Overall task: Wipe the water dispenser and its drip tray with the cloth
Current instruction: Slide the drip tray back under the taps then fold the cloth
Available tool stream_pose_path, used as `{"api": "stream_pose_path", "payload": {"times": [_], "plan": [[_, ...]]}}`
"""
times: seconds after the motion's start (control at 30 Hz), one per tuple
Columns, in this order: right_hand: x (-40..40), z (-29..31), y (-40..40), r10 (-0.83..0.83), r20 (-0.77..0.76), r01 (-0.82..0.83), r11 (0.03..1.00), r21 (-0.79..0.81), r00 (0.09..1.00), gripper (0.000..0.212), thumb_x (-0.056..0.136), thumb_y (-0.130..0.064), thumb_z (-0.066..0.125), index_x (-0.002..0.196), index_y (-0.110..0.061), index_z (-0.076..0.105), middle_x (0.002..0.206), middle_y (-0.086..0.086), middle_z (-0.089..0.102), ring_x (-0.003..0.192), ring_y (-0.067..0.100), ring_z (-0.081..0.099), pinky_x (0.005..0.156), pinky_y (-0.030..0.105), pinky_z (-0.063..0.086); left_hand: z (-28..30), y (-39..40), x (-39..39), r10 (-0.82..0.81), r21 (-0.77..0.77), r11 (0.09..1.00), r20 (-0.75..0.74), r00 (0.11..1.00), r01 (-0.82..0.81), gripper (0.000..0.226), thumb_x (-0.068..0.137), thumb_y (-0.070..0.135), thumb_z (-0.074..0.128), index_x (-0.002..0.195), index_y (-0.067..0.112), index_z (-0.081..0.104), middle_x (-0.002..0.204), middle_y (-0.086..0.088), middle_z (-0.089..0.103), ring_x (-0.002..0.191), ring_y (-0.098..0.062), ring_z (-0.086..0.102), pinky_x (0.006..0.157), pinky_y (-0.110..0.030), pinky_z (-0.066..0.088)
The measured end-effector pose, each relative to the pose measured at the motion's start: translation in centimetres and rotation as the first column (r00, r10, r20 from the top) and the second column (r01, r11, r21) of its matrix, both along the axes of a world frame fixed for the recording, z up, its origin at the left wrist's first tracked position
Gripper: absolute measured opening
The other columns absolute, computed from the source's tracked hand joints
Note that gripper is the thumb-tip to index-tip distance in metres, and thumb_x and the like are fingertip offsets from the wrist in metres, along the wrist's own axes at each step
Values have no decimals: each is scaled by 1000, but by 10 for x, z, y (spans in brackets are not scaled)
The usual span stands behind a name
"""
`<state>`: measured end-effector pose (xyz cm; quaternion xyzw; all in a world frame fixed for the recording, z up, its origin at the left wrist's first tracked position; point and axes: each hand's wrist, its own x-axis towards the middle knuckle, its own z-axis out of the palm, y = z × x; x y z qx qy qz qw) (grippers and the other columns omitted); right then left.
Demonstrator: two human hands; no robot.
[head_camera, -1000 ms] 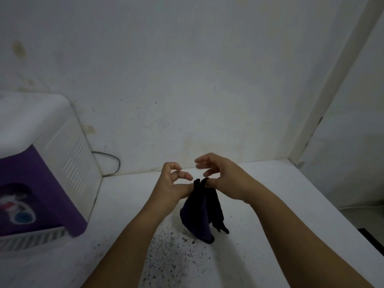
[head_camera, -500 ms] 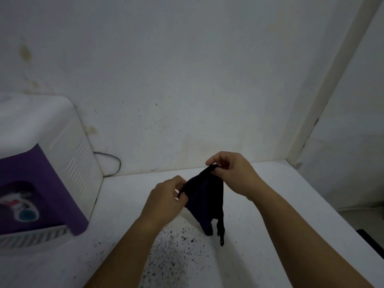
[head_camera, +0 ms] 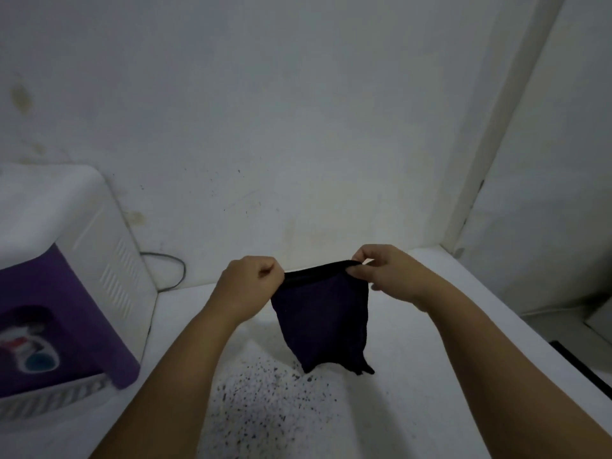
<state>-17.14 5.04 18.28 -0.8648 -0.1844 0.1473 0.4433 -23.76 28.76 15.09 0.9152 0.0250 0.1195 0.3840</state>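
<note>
A dark cloth [head_camera: 323, 318] hangs spread out above the white counter, held by its top edge. My left hand [head_camera: 248, 283] pinches the cloth's left corner and my right hand [head_camera: 385, 276] pinches its right corner. The water dispenser [head_camera: 66, 270], white with a purple front, stands at the left edge of the view, well left of both hands. Red and blue taps show in its front recess. Its slotted white drip tray [head_camera: 49, 397] juts out at the bottom left.
The white counter [head_camera: 414, 376] has a patch of dark specks [head_camera: 265, 402] in front of me, below the cloth. A grey cable [head_camera: 172, 270] loops behind the dispenser against the stained wall. The counter's right edge drops off near a wall corner.
My hands have moved apart and lifted, stretching the bunched cloth open into a flat hanging sheet.
</note>
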Motion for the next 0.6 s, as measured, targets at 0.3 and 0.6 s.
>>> {"api": "stream_pose_path", "payload": {"times": [0.3,0.6], "plan": [[-7,-23,1,-175,-428,343,870,355,887,23,90,-30,63,90,-8,65,88,4,71,72,16,67,56,27,53,-46,-12,-20,-434,-558,827,-561,705,65,44,67,52,72,96,18,70,111,-2,71,105,-14,64,105,-30,41],[-19,-96,-24,-154,-599,340,917,210,786,85,81,-4,70,147,-35,26,128,1,57,103,24,62,72,36,58,-56,-42,0,-203,-730,663,-385,900,-162,25,94,22,55,118,15,59,115,-7,67,96,-19,65,76,-27,53]]}}
